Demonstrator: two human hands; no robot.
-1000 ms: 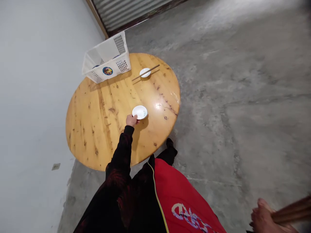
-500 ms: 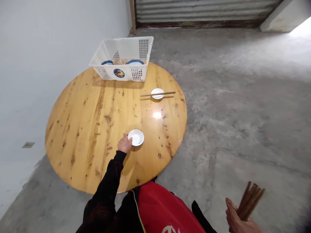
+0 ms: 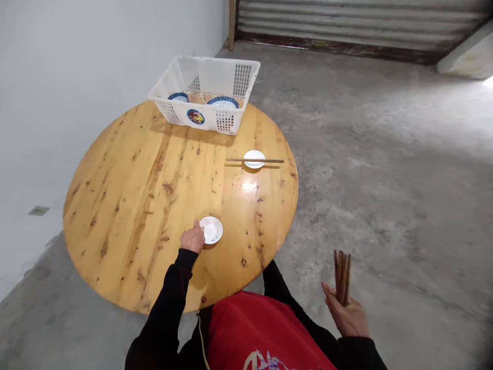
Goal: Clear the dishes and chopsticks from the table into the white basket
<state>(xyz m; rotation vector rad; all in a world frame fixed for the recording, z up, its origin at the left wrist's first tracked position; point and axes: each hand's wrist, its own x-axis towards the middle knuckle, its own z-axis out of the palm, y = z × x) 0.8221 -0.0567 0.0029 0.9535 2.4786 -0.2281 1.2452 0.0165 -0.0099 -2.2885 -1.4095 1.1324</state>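
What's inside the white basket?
In the white basket, a blue-rimmed dish shows at left, another at right. The front wall mostly hides their lower parts and anything low behind it.

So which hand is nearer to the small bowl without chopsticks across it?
Left. The left hand is at the left rim of the bowl; the right hand is farther away, beyond the right edge of the table, holding bundled chopsticks.
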